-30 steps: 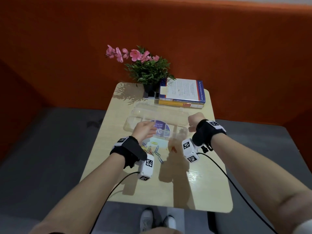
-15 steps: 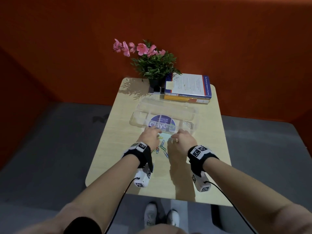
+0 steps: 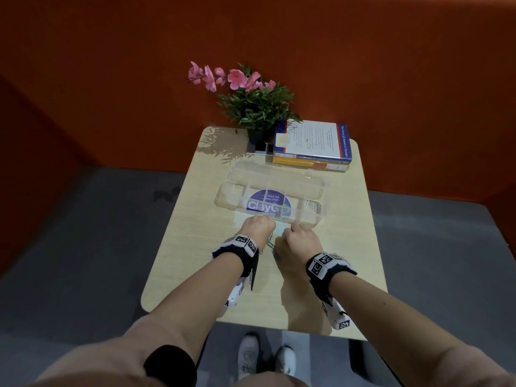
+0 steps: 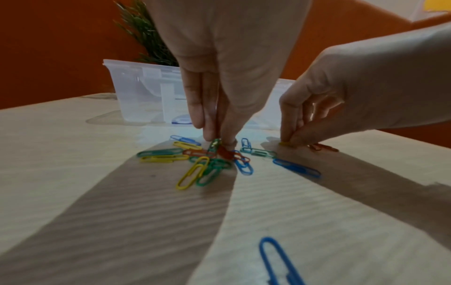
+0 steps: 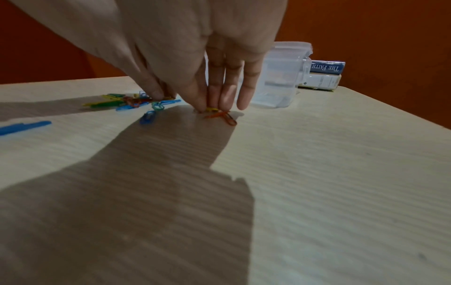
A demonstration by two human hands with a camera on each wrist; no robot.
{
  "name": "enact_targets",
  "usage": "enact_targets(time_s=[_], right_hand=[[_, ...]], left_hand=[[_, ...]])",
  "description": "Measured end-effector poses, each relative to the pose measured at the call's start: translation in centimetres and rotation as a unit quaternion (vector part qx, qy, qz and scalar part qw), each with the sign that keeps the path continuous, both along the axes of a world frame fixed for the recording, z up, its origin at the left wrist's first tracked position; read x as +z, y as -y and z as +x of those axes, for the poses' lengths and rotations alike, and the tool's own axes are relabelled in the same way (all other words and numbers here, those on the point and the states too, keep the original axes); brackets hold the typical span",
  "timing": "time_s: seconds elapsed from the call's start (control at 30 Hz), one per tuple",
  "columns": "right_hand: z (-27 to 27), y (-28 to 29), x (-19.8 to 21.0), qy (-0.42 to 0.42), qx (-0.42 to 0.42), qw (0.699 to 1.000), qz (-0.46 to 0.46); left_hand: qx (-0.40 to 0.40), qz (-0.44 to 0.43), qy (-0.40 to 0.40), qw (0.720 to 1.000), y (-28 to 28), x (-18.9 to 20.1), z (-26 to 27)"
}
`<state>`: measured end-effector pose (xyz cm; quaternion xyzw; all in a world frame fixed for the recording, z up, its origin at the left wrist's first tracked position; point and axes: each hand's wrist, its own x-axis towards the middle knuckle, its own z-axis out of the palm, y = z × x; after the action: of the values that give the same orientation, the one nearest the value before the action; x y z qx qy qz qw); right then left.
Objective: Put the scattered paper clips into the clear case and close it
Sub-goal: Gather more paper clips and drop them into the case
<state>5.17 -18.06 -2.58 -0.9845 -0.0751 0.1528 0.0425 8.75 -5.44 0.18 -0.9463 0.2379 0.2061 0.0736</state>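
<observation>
Several coloured paper clips [image 4: 209, 160] lie in a heap on the table just in front of the clear case [image 3: 231, 203], which stands open with its lid [image 3: 279, 178] folded back. My left hand [image 4: 219, 141] reaches down into the heap and pinches a green clip [image 4: 215, 144] between thumb and fingers. Beside it, my right hand [image 5: 207, 108] pinches a yellow clip [image 5: 212, 110] on the tabletop, next to two red clips [image 5: 225, 117]. In the head view both hands [image 3: 258, 227] hide most of the clips.
A potted plant with pink flowers [image 3: 251, 107] and a stack of books [image 3: 312, 148] stand behind the case at the table's far edge. One blue clip [image 4: 278, 260] lies apart, nearer to me. An orange wall surrounds the small wooden table [image 3: 195, 247].
Both hands have come down from the case to the clips on the table. The right hand swung in from the case's right end and now pinches a clip, as does the left.
</observation>
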Motion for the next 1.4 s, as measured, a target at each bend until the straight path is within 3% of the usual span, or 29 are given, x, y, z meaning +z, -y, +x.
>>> enact_targets(time_s=[0.17, 0.33, 0.4, 0.53, 0.63, 0.73, 0.8, 0.87, 0.97, 1.03, 1.17, 1.23, 1.4], right_hand=[[0.1, 0.5, 0.7, -0.004, -0.074, 0.995, 0.070], [-0.9, 1.1, 1.5, -0.005, -0.234, 0.939, 0.252], [-1.2, 1.6, 1.4, -0.016, -0.257, 0.923, 0.286], [-1.6, 2.2, 0.5, -0.048, -0.276, 0.892, 0.354], [-1.6, 2.0, -0.1, -0.086, -0.348, 0.818, 0.450], [-1.3, 1.0, 0.2, -0.108, -0.402, 0.746, 0.520], [-1.0, -0.3, 0.7, -0.127, -0.369, 0.764, 0.514], [-0.8, -2.0, 1.0, -0.121, -0.289, 0.826, 0.469], [-0.5, -4.3, 1.1, -0.110, -0.139, 0.918, 0.356], [-0.5, -5.1, 1.0, -0.109, -0.071, 0.950, 0.283], [-1.4, -4.1, 0.1, -0.066, -0.109, 0.963, 0.238], [-1.7, -2.7, 0.0, -0.046, -0.165, 0.955, 0.241], [-0.7, -1.5, 0.4, -0.052, -0.208, 0.939, 0.269]], left_hand=[[-0.028, -0.007, 0.009, 1.000, -0.1, 0.0, 0.2], [-0.055, -0.047, 0.009, 0.997, -0.3, -0.2, 0.6], [-0.033, -0.072, -0.017, 0.997, -0.6, -0.3, 0.6], [0.095, -0.168, -0.044, 0.980, -1.6, 0.2, 1.0], [0.233, -0.284, -0.030, 0.929, -3.3, 1.0, 1.5], [0.383, -0.401, -0.066, 0.830, -5.6, 1.2, 1.4], [0.438, -0.420, -0.074, 0.791, -6.8, 1.1, 0.8], [0.458, -0.416, -0.083, 0.781, -7.6, 1.1, 0.0], [0.445, -0.355, -0.097, 0.816, -8.1, 0.4, -1.6], [0.424, -0.311, -0.096, 0.845, -8.3, -0.5, -2.6], [0.387, -0.294, -0.110, 0.867, -8.1, -1.9, -4.1], [0.379, -0.299, -0.106, 0.869, -7.5, -2.1, -4.3], [0.338, -0.292, -0.091, 0.890, -6.4, -2.0, -3.9]])
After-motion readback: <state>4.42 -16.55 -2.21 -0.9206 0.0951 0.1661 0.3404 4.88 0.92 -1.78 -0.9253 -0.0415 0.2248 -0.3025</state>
